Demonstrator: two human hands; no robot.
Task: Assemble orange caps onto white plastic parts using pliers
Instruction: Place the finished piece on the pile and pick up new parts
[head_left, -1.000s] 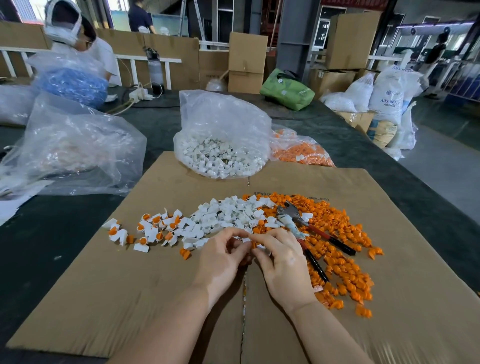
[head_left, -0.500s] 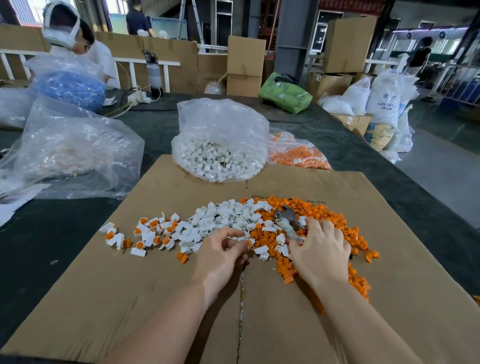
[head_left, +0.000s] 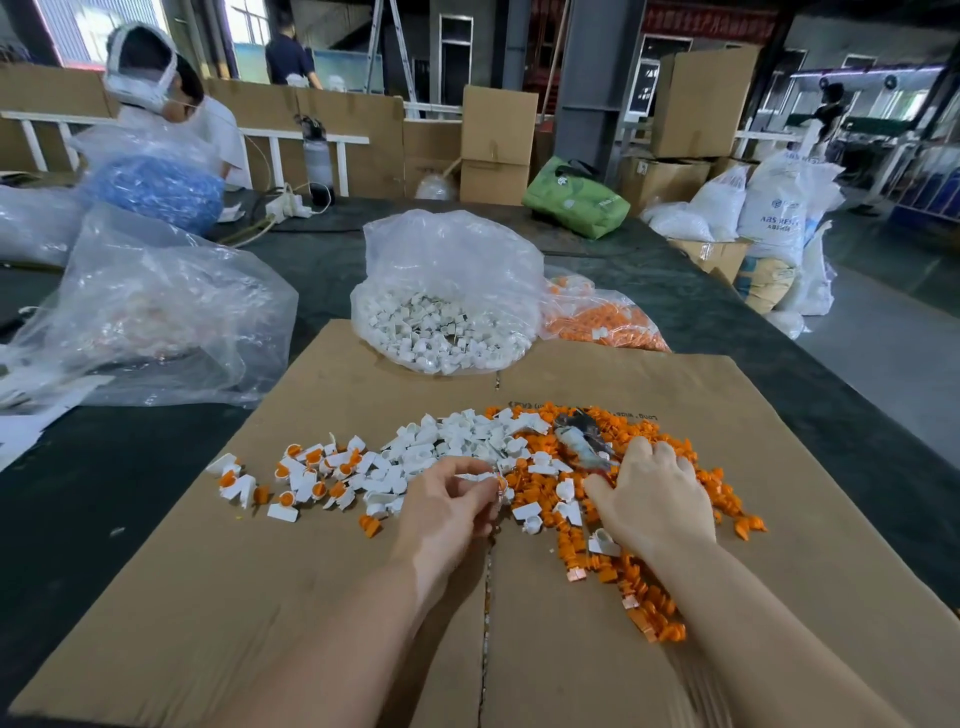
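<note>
Right hand (head_left: 655, 499) has left joined pinch, now curls over pliers (head_left: 584, 444); left hand (head_left: 447, 501) keeps pinching capped white part (head_left: 500, 484). Crimp likely next.

Bare brown cardboard sheet (head_left: 249, 597) at 7 o'clock offers passage; scattered white plastic parts (head_left: 457, 441), loose orange caps (head_left: 644, 597), and clear plastic bag of white parts (head_left: 447, 291) at 12 o'clock obstruct.

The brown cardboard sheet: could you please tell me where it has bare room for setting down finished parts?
The brown cardboard sheet is bare near its front-left corner and along its right edge. It is crowded mid-sheet, where the loose white plastic parts and the orange plastic caps lie.
</note>
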